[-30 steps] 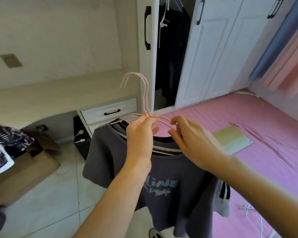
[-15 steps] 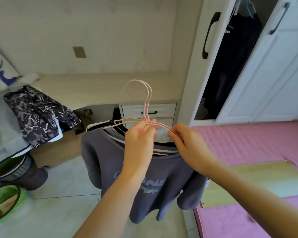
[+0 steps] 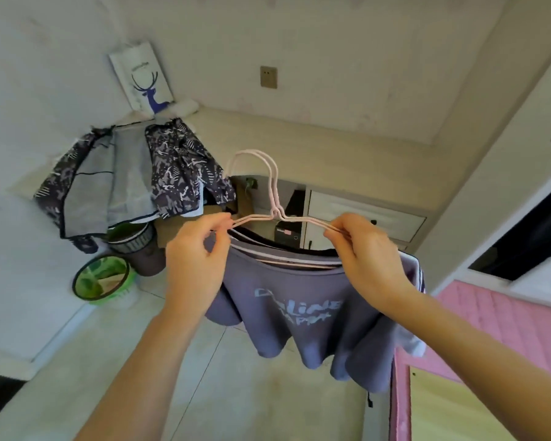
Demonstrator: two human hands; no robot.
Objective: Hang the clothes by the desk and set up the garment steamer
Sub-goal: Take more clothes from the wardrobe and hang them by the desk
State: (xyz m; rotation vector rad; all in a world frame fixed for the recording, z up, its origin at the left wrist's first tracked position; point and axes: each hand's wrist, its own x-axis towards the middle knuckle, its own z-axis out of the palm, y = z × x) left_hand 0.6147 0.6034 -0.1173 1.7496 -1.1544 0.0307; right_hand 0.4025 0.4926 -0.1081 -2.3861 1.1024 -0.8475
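Note:
Two or three pale pink wire hangers (image 3: 272,186) are stacked together, hooks pointing up, in front of the desk (image 3: 331,160). A dark grey T-shirt (image 3: 299,313) with pale lettering hangs from them, with other garments behind it, one white at the right. My left hand (image 3: 198,259) pinches the hangers' left shoulder wire. My right hand (image 3: 363,253) pinches the right shoulder wire. A patterned dark jacket (image 3: 124,183) with grey lining is draped over the desk's left end. No garment steamer can be made out.
White drawers (image 3: 363,218) sit under the desk at the right. A green-rimmed bin (image 3: 102,281) and a dark pot stand on the tiled floor at the left. A deer picture (image 3: 143,81) leans on the wall. A pink mattress (image 3: 506,329) lies at the right.
My view has swung left from the wardrobe toward the desk. My hands have slid apart along the hangers, from near the hook out to the two shoulders.

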